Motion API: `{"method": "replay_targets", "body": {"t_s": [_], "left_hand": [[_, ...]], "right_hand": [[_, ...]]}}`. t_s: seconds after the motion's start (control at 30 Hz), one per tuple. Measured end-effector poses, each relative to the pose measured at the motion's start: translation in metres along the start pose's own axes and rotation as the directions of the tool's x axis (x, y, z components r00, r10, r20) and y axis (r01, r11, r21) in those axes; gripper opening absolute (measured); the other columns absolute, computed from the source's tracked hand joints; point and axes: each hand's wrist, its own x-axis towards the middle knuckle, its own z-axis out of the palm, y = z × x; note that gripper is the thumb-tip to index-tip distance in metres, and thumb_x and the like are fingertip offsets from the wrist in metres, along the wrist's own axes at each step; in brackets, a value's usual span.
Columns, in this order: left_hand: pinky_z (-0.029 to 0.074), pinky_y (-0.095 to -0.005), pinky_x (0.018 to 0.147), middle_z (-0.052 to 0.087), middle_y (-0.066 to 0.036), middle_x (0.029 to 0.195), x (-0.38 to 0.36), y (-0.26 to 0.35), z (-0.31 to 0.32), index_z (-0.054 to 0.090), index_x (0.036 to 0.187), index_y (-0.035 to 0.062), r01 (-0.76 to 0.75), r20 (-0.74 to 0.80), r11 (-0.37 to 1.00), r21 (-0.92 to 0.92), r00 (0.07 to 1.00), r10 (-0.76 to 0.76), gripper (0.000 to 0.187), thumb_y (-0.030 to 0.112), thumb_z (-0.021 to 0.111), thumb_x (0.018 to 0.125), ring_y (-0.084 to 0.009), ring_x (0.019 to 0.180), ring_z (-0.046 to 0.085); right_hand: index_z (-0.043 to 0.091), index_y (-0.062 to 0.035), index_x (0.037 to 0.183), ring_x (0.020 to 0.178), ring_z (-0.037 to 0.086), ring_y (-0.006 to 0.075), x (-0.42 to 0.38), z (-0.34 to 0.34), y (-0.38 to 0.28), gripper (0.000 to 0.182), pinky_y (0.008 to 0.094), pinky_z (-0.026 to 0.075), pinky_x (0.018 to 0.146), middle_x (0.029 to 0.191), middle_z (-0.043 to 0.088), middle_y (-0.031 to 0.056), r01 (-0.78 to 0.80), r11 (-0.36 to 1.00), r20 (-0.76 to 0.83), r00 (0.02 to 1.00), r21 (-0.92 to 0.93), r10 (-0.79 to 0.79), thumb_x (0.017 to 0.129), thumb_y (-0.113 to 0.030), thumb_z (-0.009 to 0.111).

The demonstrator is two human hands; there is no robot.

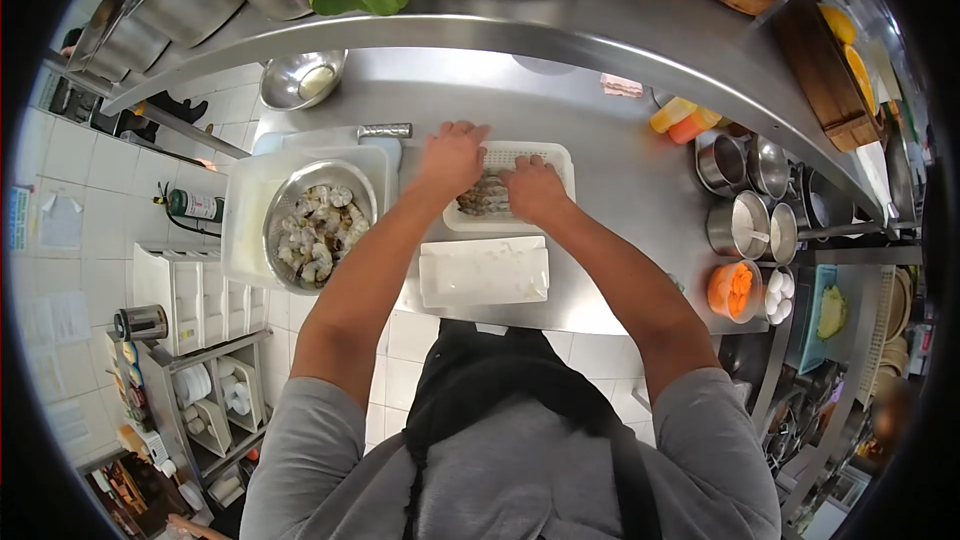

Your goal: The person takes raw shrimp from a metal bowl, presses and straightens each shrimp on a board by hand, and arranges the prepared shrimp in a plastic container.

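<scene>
Several grey-brown shrimp [485,198] lie in a row in a white perforated tray [565,175]. My left hand [455,155] is over the tray's far left corner, fingers stretched out and holding nothing that I can see. Inside the right half of the tray is my right hand [537,188], its fingers apart and slightly bent beside the shrimp; the palm side is hidden. A metal bowl [368,188] of pale and dark shrimp stands left of my left forearm, in a large white plastic tub [238,230]. Closer to my body lies a white rectangular tray [485,275] with wet residue.
A knife with a metal handle [385,130] lies behind the tub. At the back left is a metal bowl [303,78]. Metal pots [722,162], a container of orange pieces [735,290] and eggs [779,295] line the right side. A steel shelf [480,33] overhangs the back.
</scene>
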Motion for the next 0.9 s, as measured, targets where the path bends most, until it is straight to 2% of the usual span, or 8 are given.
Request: {"method": "replay_targets", "body": {"t_s": [0.1, 0.23, 0.37, 0.43, 0.5, 0.63, 0.77, 0.9], "left_hand": [[0.058, -0.0558, 0.101, 0.074, -0.017, 0.122, 0.011, -0.009, 0.002, 0.075, 0.121, 0.0067, 0.205, 0.296, 0.979, -0.008, 0.935, -0.193, 0.023, 0.02, 0.065, 0.106, -0.0401, 0.12, 0.071], [0.061, -0.0555, 0.093, 0.077, -0.024, 0.111, -0.014, -0.025, 0.012, 0.074, 0.111, 0.0042, 0.365, 0.109, 0.928, -0.072, 0.928, -0.356, 0.024, 0.026, 0.066, 0.105, -0.045, 0.102, 0.075], [0.061, -0.0573, 0.084, 0.078, -0.025, 0.095, -0.061, -0.018, 0.036, 0.074, 0.1, 0.0022, 0.476, 0.043, 0.872, -0.112, 0.879, -0.474, 0.03, 0.032, 0.071, 0.101, -0.0466, 0.089, 0.076], [0.06, -0.0545, 0.082, 0.079, -0.025, 0.098, -0.085, 0.018, 0.037, 0.077, 0.099, 0.0025, 0.541, 0.181, 0.809, -0.232, 0.841, -0.511, 0.032, 0.034, 0.075, 0.099, -0.0446, 0.091, 0.077], [0.06, -0.0523, 0.081, 0.08, -0.022, 0.098, -0.111, 0.046, 0.03, 0.079, 0.102, 0.003, 0.381, 0.285, 0.846, -0.373, 0.915, -0.287, 0.033, 0.036, 0.076, 0.099, -0.0422, 0.089, 0.077], [0.062, -0.0426, 0.079, 0.081, -0.019, 0.097, -0.146, 0.081, -0.013, 0.081, 0.111, 0.0023, 0.351, 0.388, 0.799, -0.489, 0.907, -0.161, 0.033, 0.034, 0.078, 0.1, -0.0302, 0.085, 0.078], [0.06, -0.0335, 0.075, 0.079, -0.007, 0.096, -0.177, 0.067, -0.06, 0.08, 0.115, 0.0008, 0.473, 0.46, 0.576, -0.667, 0.869, -0.182, 0.031, 0.03, 0.076, 0.106, -0.0178, 0.084, 0.076], [0.055, -0.0259, 0.074, 0.076, 0.0, 0.099, -0.205, 0.032, -0.129, 0.077, 0.124, 0.0036, 0.519, 0.43, 0.316, -0.794, 0.847, -0.312, 0.028, 0.027, 0.075, 0.109, -0.0096, 0.084, 0.074]], "right_hand": [[0.076, -0.0095, 0.129, 0.122, 0.067, 0.0403, -0.004, -0.033, 0.002, 0.034, 0.0521, 0.056, 0.104, 0.12, 0.073, 0.0192, -0.027, 0.992, -0.05, 0.998, 0.12, 0.034, 0.096, -0.015, 0.071], [0.074, -0.0069, 0.136, 0.127, 0.065, 0.0424, -0.051, -0.059, 0.06, 0.042, 0.0532, 0.055, 0.106, 0.131, 0.074, 0.0198, -0.062, 0.944, -0.3, 0.94, 0.324, 0.164, 0.098, -0.024, 0.071], [0.07, -0.0031, 0.141, 0.129, 0.065, 0.0451, -0.097, -0.046, 0.096, 0.05, 0.0527, 0.053, 0.11, 0.131, 0.073, 0.0237, -0.316, 0.846, -0.061, 0.925, 0.431, 0.376, 0.101, -0.034, 0.072], [0.067, -0.0009, 0.145, 0.13, 0.066, 0.0466, -0.103, -0.03, 0.094, 0.057, 0.0525, 0.053, 0.111, 0.136, 0.072, 0.0266, -0.422, 0.736, 0.079, 0.888, 0.529, 0.453, 0.102, -0.039, 0.071], [0.062, 0.0014, 0.15, 0.13, 0.066, 0.0481, -0.097, -0.006, 0.078, 0.065, 0.0522, 0.053, 0.112, 0.14, 0.07, 0.03, -0.51, 0.567, 0.194, 0.829, 0.647, 0.524, 0.103, -0.043, 0.071], [0.055, 0.003, 0.156, 0.133, 0.066, 0.049, -0.059, 0.057, 0.057, 0.071, 0.0524, 0.053, 0.112, 0.141, 0.069, 0.0339, -0.491, 0.373, 0.163, 0.749, 0.787, 0.642, 0.102, -0.041, 0.071], [0.054, 0.0028, 0.155, 0.131, 0.067, 0.0504, -0.049, 0.053, 0.052, 0.067, 0.0537, 0.054, 0.111, 0.136, 0.07, 0.0355, -0.459, 0.488, 0.084, 0.787, 0.742, 0.611, 0.101, -0.033, 0.069], [0.058, 0.0033, 0.145, 0.09, 0.081, 0.0337, -0.049, 0.12, 0.101, 0.052, 0.0451, 0.065, 0.073, 0.107, 0.077, 0.0243, -0.269, 0.752, -0.2, 0.86, 0.602, 0.468, 0.098, -0.017, 0.069]]}}
